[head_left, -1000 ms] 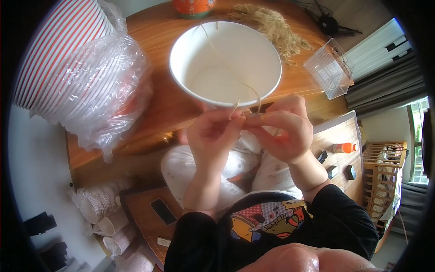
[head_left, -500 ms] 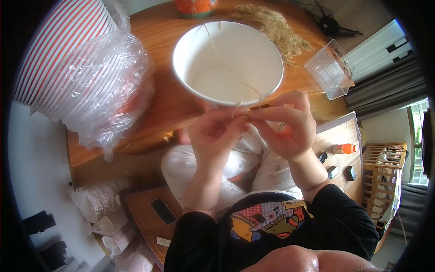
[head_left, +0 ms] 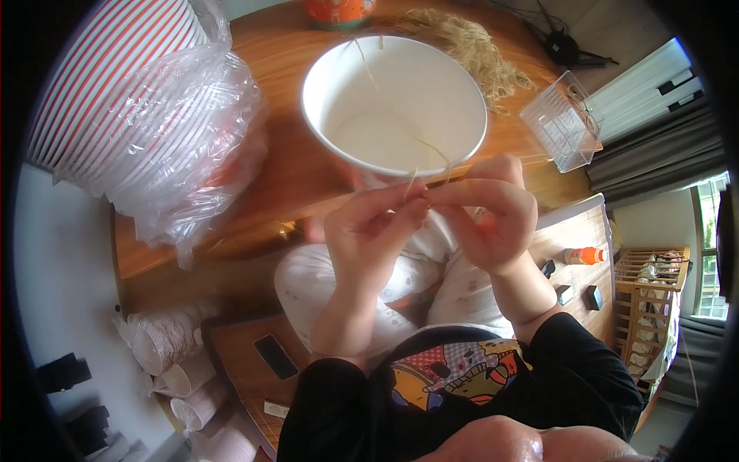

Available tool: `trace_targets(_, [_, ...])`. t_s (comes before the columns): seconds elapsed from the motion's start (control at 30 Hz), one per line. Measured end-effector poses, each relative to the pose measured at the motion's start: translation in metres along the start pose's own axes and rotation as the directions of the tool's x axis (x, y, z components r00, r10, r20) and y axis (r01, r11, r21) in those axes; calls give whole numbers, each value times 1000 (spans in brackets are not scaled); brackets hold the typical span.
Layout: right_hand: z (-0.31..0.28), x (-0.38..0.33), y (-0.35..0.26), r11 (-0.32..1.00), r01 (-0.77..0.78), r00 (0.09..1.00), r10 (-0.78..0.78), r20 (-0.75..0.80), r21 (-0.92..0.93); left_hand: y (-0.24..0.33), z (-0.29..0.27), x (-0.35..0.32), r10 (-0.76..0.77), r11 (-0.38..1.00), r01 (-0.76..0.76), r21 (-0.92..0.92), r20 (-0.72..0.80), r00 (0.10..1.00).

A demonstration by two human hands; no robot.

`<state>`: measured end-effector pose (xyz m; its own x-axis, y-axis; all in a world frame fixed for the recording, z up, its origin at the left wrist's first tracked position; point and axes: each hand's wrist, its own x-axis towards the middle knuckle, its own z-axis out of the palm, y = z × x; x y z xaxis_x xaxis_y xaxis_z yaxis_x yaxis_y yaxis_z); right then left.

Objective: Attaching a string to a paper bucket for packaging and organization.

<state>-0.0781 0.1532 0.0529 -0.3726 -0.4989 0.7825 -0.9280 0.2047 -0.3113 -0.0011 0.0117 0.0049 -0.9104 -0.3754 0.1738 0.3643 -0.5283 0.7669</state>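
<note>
A large white paper bucket [head_left: 350, 115] stands on the wooden table in front of me, its open mouth turned toward me. A thin straw-coloured string [head_left: 428, 145] runs across its inside and over the near rim to my fingers. My left hand [head_left: 371, 227] pinches the string just below that rim, with a short end sticking up by the fingertips. Touching it at the fingertips, my right hand [head_left: 493, 212] also pinches the string, its other fingers curled. The exact spot where the string is held is partly hidden by the fingers.
A tall stack of striped paper buckets [head_left: 115, 85] in clear plastic [head_left: 192, 115] stands at the left. Behind the bucket lie a bundle of loose string [head_left: 481, 54] and an orange container [head_left: 339, 11]. A clear basket [head_left: 560, 123] is at the right; a phone [head_left: 275, 356] lies lower left.
The bucket and table appear shifted slightly right in view. My fingertips have come closer together on the string, and its slack inside the bucket hangs differently.
</note>
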Motion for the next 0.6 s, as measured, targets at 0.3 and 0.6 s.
trace_targets(0.3, [6,3,-2,1000,29,1000,-29,-8,-1,-4,2,2,327,885,-301,354,-14,945])
trace_targets(0.6, [6,16,-6,987,135,991,-133,31,-88,2,-1,6,657,491,-508,708,82,749])
